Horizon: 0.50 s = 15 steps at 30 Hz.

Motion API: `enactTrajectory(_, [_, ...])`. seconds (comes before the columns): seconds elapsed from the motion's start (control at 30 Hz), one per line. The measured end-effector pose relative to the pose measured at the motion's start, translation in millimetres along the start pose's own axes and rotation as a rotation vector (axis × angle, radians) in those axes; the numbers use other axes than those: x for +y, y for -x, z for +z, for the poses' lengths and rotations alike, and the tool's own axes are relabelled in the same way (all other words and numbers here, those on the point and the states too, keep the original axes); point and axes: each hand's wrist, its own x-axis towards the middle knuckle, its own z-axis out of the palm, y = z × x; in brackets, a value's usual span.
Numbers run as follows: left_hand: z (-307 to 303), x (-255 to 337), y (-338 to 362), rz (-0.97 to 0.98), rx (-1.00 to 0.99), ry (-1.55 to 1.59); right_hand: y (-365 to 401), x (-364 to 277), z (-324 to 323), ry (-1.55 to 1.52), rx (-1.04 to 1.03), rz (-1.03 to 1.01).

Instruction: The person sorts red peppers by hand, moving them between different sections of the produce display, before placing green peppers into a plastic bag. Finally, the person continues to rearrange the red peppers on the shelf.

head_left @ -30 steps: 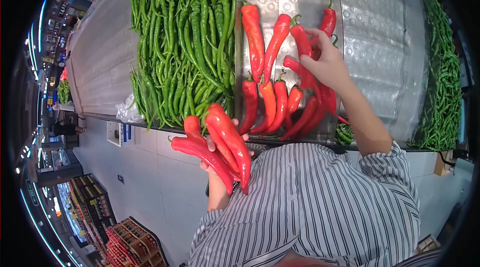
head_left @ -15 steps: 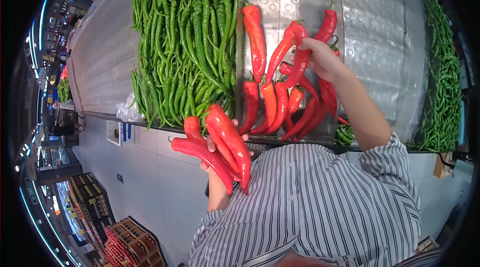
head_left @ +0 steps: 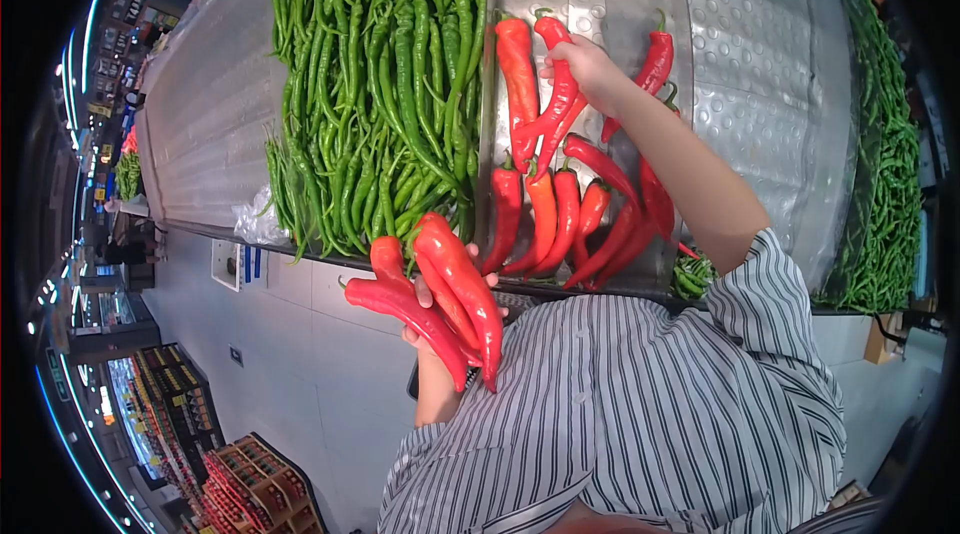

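Several red peppers (head_left: 455, 279) lie in my left hand (head_left: 426, 319), which is wrapped round them from below, in front of the shelf edge. My right hand (head_left: 582, 66) grips a red pepper (head_left: 560, 99) near its stem end, over the metal shelf (head_left: 740, 64). An orange-red pepper (head_left: 516, 74) lies just left of that hand. Below it, more red peppers (head_left: 565, 219) rest in a loose row on the shelf, and another red pepper (head_left: 655, 62) lies to the right.
Long green peppers (head_left: 375, 84) are heaped left of a clear divider. Thin green peppers (head_left: 875, 174) line the far right. A plastic bag (head_left: 258, 217) lies at the shelf's front left. Stocked display racks (head_left: 255, 484) stand at the lower left.
My right hand has moved left with its pepper, closer to the orange-red one by the divider. My left hand stays almost where it was, still holding its peppers.
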Motion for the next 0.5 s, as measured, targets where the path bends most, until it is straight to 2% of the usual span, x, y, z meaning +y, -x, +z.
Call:
enactTrajectory(0.03, [2, -1, -2, 0.004, -0.007, 0.010, 2, 2, 1, 0.000, -0.003, -0.001])
enactTrajectory(0.1, [2, -1, -1, 0.014, -0.009, 0.020, 8, 6, 0, 0.899, 0.069, -0.590])
enactTrajectory(0.13, [1, 0, 1, 0.023, -0.007, 0.014, 11, 9, -2, 0.900, 0.064, -0.587])
enactTrajectory(0.23, [-1, 1, 2, 0.033, -0.004, 0.007, 22, 12, -5, 1.321, 0.236, -0.797])
enactTrajectory(0.37, [0, -2, 3, 0.045, 0.011, -0.016, 50, 2, 2, 1.471, 0.284, -0.636])
enactTrajectory(0.43, [2, -1, 3, 0.035, 0.021, -0.013, 65, -3, 9, 1.411, 0.248, -0.451])
enactTrajectory(0.5, [3, -2, 3, 0.024, 0.029, -0.010, 67, 7, 7, 1.426, 0.237, -0.456])
